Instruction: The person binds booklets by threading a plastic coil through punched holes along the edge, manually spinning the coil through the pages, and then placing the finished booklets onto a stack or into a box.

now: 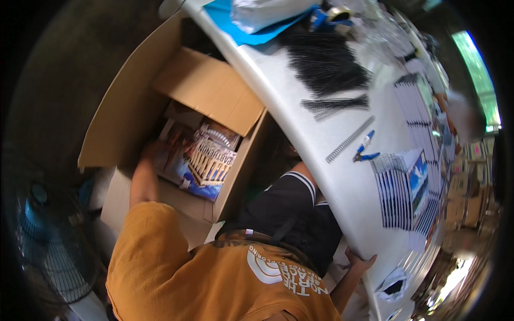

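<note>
My left hand (155,152) reaches down into an open cardboard box (120,115) on the left. It is beside glossy printed booklets (206,166) lying in the box; its fingers are dark and blurred, so their grip does not show. My right hand (360,262) rests at the near edge of a white table (300,115), fingers apart, holding nothing. On the table, blue-handled cutting pliers (366,147) lie beside a single black binding coil (350,139). Farther off is a thick pile of black binding coils (326,61).
Stacks of coil-bound books (393,192) cover the table's right side. Blue sheeting and a plastic bag (267,13) lie at the far end. A fan (56,251) stands at the lower left. Cardboard cartons (466,198) are piled beyond the table, and a blurred person (466,115) is at its far side.
</note>
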The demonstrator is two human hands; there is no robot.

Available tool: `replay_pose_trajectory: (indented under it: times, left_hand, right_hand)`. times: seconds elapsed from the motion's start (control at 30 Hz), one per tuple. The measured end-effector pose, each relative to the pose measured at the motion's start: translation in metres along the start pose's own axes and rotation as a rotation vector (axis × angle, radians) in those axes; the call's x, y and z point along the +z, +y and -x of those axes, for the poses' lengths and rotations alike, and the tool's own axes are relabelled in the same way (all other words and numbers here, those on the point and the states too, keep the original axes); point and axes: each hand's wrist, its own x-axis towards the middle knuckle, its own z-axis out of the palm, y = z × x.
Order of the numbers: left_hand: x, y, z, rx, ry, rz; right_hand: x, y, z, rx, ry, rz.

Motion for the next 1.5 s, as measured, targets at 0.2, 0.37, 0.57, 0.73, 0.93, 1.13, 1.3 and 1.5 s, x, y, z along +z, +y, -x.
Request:
replay_pose_trajectory:
  times: [0.2,0.37,0.57,0.73,0.93,1.13,1.3,1.5]
  left_hand:
    - [0.004,0.076,0.053,0.020,0.038,-0.175]
    - [-0.010,0.074,0.067,-0.050,-0.046,0.019]
    - [-0.013,0.109,0.087,-0.066,0.134,-0.189]
    - [0.005,0.163,0.151,-0.255,0.301,-0.137]
    - [0.061,0.184,0.157,-0.256,0.776,-0.159]
    - [0.057,0.182,0.158,-0.266,0.787,-0.214]
    - [0.072,0.165,0.138,-0.203,0.884,-0.233]
    - [0.035,0.133,0.100,-0.275,0.434,0.065]
  right_hand:
    - [-0.005,-0.005,0.010,0.058,0.108,-0.092]
    - [0.005,-0.005,-0.003,0.044,0.183,-0.070]
    - [0.004,-0.006,-0.005,0.065,0.246,-0.100]
    - [0.021,0.008,0.011,0.005,0.515,-0.165]
    - [0.028,0.013,0.027,0.006,0.602,-0.236]
    - [0.034,0.019,0.037,-0.023,0.599,-0.204]
    - [0.028,0.009,0.023,0.009,0.557,-0.233]
    - [0.030,0.015,0.030,-0.033,0.538,-0.229]
